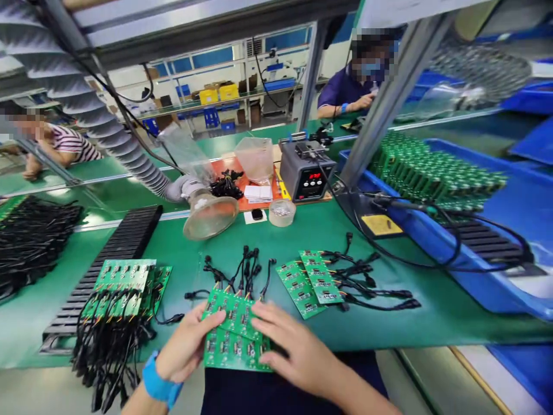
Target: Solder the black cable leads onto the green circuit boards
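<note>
Green circuit boards [235, 347] overlap near the front edge of the bench, with black plug-ended cables [247, 271] running from their far edge. My left hand [185, 346], a blue band at its wrist, grips their left side, its thumb on top. On the right side, my right hand [298, 349] holds the edge of the same boards, its fingers slightly blurred. Two more overlapping cabled boards [317, 279] lie to the right. At the left, a stack of cabled boards [123, 285] rests across a black slotted rack [125, 236], cables hanging over the front edge.
A soldering station [307, 173] stands at the back beside a round tin [281, 213]. A fume duct hood [209, 216] hangs low. On the right, a blue bin [432, 262] holds many boards. Black cables [37, 242] pile at far left. Two people sit beyond the bench.
</note>
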### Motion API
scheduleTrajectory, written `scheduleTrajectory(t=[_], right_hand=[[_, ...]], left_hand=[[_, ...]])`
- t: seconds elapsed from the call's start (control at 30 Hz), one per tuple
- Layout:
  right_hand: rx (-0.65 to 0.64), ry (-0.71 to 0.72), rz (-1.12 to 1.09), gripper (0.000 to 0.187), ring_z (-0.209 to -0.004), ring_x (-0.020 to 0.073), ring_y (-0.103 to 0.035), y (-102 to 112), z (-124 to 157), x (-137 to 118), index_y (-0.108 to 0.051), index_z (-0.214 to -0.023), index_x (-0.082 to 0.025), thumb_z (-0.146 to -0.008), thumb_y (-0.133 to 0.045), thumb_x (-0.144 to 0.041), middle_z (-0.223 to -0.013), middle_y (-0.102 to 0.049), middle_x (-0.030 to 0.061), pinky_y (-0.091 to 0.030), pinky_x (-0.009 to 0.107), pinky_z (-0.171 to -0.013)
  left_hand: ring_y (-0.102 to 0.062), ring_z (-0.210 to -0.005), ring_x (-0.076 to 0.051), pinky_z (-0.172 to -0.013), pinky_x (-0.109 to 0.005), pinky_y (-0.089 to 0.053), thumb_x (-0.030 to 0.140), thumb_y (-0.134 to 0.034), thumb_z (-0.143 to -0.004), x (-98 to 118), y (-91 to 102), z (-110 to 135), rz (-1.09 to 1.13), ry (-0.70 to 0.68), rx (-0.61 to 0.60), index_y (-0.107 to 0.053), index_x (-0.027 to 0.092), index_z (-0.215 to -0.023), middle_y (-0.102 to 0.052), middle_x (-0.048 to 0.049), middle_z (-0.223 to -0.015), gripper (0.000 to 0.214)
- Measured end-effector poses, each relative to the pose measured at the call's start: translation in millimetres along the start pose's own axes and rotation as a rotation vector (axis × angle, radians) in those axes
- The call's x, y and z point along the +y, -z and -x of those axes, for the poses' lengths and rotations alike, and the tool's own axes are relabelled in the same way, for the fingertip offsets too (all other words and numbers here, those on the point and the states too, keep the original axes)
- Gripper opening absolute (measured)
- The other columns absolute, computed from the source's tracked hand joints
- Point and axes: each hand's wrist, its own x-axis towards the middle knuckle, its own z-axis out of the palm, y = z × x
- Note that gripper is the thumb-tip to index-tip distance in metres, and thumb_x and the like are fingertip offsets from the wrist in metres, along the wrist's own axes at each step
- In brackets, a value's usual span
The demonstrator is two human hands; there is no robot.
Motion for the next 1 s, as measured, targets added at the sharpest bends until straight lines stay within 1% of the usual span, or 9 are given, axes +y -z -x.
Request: scheduleTrajectory(t=[0.1,0.17,0.33,0.47,0.6,0.67,0.77,0.9,1.0], right_hand=[[0.133,-0.207,0.084,0.041,-0.125,0.0246,-0.034,29.9,26.5,48.1,-0.042,-0.125,-0.017,-0.087,-0.047,-0.033,-0.125,-0.049,0.0101,-0.027,0.055,-0.105],[0.117,-0.286,0.115,0.046,-0.124,0.0319,-0.034,36.1,40.2,67.4,-0.044,-0.124,-0.015,-0.084,-0.052,-0.037,-0.125,-0.049,0.0134,-0.031,0.061,-0.099],[0.027,-0.304,0.159,0.03,-0.123,0.0377,-0.033,8.1,35.4,37.7,-0.059,-0.109,-0.022,-0.08,-0.057,-0.031,-0.126,-0.049,0.0085,-0.041,0.058,-0.09],[0.04,-0.27,0.191,0.04,-0.114,0.0365,-0.046,-0.9,24.6,-0.5,-0.052,-0.119,-0.016,-0.081,-0.053,-0.03,-0.124,-0.049,0.016,-0.047,0.055,-0.083],[0.08,0.077,0.025,0.029,-0.092,0.0175,-0.061,31.1,45.5,-5.8,-0.055,-0.111,-0.019,-0.082,-0.051,-0.021,-0.099,-0.065,0.0041,-0.053,0.031,-0.08],[0.151,0.114,-0.005,0.026,-0.078,0.0126,-0.062,49.3,58.8,6.9,-0.056,-0.107,-0.02,-0.081,-0.054,-0.018,-0.084,-0.067,-0.0008,-0.053,0.025,-0.077],[0.231,-0.078,0.095,0.039,-0.095,0.0163,-0.059,63.7,62.0,40.7,-0.05,-0.118,-0.024,-0.08,-0.059,-0.025,-0.097,-0.064,0.0017,-0.05,0.03,-0.086],[-0.17,-0.334,0.139,0.106,-0.131,0.0366,-0.016,61.9,33.2,89.4,-0.012,-0.14,-0.013,-0.062,-0.069,-0.057,-0.142,-0.019,0.0194,-0.025,0.059,-0.104],[-0.389,-0.291,0.083,0.121,-0.129,0.0377,-0.022,61.2,8.8,108.6,-0.011,-0.141,-0.016,-0.048,-0.075,-0.06,-0.139,-0.026,0.0196,-0.029,0.056,-0.102]], left_hand=[[-0.065,-0.073,-0.023,-0.07,-0.036,-0.053,0.029,-0.076,-0.065,50.1,-1.8,19.3,-0.163,0.037,0.019,-0.06,0.014,-0.104,-0.068,-0.0083,-0.088,0.045],[-0.066,-0.07,-0.024,-0.066,-0.037,-0.053,0.027,-0.076,-0.064,88.8,-15.1,28.4,-0.282,0.007,-0.012,-0.061,0.015,-0.105,-0.068,-0.0079,-0.083,0.045],[-0.065,-0.083,-0.024,-0.074,-0.039,-0.052,0.021,-0.071,-0.067,141.4,-90.7,-3.5,-0.55,-0.118,-0.433,-0.063,0.013,-0.101,-0.068,-0.0056,-0.087,0.036],[-0.065,-0.078,-0.015,-0.074,-0.031,-0.05,0.017,-0.05,-0.081,109.4,-148.7,-76.9,-0.791,-0.244,-0.862,-0.06,0.01,-0.104,-0.069,-0.004,-0.088,0.027],[-0.065,-0.067,-0.015,-0.069,-0.029,-0.048,0.018,-0.053,-0.076,64.3,-165.8,-136.5,-1.025,-0.304,-0.78,-0.062,0.004,-0.099,-0.066,0.0029,-0.065,0.029],[-0.065,-0.08,-0.022,-0.077,-0.034,-0.047,0.026,-0.059,-0.071,55.4,-159.5,-149.5,-1.093,-0.398,-0.653,-0.058,0.002,-0.107,-0.068,0.0003,-0.073,0.043],[-0.044,-0.118,-0.032,-0.101,-0.042,-0.032,0.035,-0.071,-0.063,54.3,-137.0,-150.5,-1.133,-0.574,-0.486,-0.046,0.004,-0.124,-0.055,-0.0166,-0.121,0.073],[-0.015,-0.131,-0.043,-0.106,-0.055,-0.012,0.05,-0.082,-0.037,40.2,-100.9,-137.9,-1.394,-0.679,-0.544,-0.033,0.004,-0.133,-0.02,-0.0271,-0.141,0.116],[-0.02,-0.128,-0.046,-0.105,-0.056,-0.01,0.057,-0.078,-0.032,15.1,-86.9,-130.0,-1.483,-0.735,-0.526,-0.031,0.003,-0.132,-0.025,-0.0299,-0.139,0.123]])
